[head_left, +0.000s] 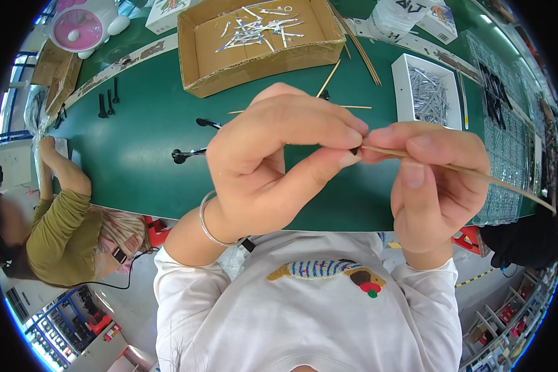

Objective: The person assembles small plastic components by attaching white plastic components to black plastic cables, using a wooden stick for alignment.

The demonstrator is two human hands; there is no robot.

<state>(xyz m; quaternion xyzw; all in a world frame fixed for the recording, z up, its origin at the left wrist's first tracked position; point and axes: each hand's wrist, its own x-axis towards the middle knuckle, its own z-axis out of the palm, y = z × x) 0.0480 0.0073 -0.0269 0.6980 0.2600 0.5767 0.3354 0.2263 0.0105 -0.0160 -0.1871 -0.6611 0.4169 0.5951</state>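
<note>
Both hands meet above a green table. My left hand (273,155), a bracelet at its wrist, pinches a small black piece (354,150) between thumb and forefinger. Most of that piece is hidden by the fingertips. In my right hand (443,180) is a thin wooden stick (519,191), gripped between thumb and fingers. The stick's tip points at the black piece; whether it is inside or only touching, I cannot tell. Behind my left hand lie black-ended parts (180,156), partly covered by it. More thin wooden sticks (357,107) rest on the table beyond the hands.
An open cardboard box (198,84) with small white pieces stands at the back. Right of it are a white box (403,111) of grey slender parts and clear plastic trays (502,180). Small black parts (103,106) lie on the left. Another person (65,229) sits at far left.
</note>
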